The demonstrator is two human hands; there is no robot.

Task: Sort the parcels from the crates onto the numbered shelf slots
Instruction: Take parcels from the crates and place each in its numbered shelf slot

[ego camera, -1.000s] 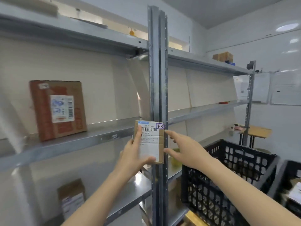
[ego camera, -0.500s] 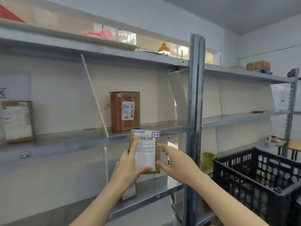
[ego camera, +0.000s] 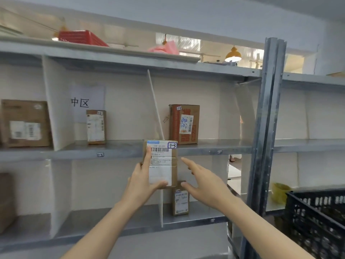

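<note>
My left hand (ego camera: 142, 181) grips a small brown parcel (ego camera: 162, 163) upright, thumb under its white label and forefinger up its left side. A sticker marked 1-3 sits at its top right corner. The parcel hovers in front of the middle shelf's edge (ego camera: 121, 153), close to the tag 1-3 (ego camera: 100, 155). My right hand (ego camera: 202, 181) is just right of the parcel, fingers spread and not touching it. That slot holds a narrow parcel (ego camera: 96, 127). The slot to the right holds a red-printed box (ego camera: 183, 124).
A white divider (ego camera: 155, 105) leans between the two slots. A steel upright (ego camera: 267, 128) stands at right, with a black crate (ego camera: 317, 221) beside it. Another small parcel (ego camera: 180, 200) stands on the lower shelf. A larger box (ego camera: 24, 123) fills the far left slot.
The view has swung left along the shelves, bringing more slots into sight. My right hand has come off the parcel's right edge; the left hand still holds it.
</note>
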